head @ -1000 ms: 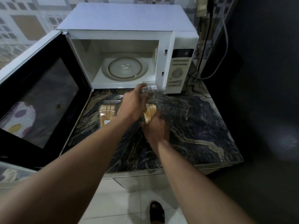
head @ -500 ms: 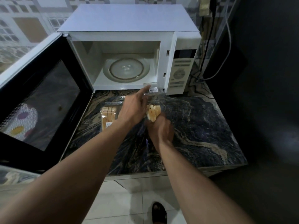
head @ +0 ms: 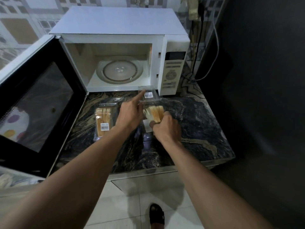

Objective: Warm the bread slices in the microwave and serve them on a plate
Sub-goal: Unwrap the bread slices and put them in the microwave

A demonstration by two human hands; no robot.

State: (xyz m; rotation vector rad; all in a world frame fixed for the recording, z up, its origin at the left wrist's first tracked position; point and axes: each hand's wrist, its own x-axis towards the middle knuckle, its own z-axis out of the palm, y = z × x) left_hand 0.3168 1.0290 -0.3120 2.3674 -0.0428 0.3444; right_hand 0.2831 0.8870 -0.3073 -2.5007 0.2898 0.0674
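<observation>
Head view. Gripping a stack of bread slices [head: 156,113] in the right hand [head: 166,128], fingers curled round it, over the desk [head: 198,123]. Just left, touching the clear wrapper [head: 149,96] with the left hand [head: 130,116], index finger straight; cannot tell whether pinching it. Left of that hand, 1 wrapped bread pack [head: 103,119]. Beyond both hands, the open microwave [head: 118,30].

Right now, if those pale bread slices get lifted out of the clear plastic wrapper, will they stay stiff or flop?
Probably soft and light: the pale bread slices look thin, so one alone may sag. The right hand grips several together, which likely keeps them flat. The clear plastic wrapper by the left hand looks crinkled, so probably floppy.
</observation>
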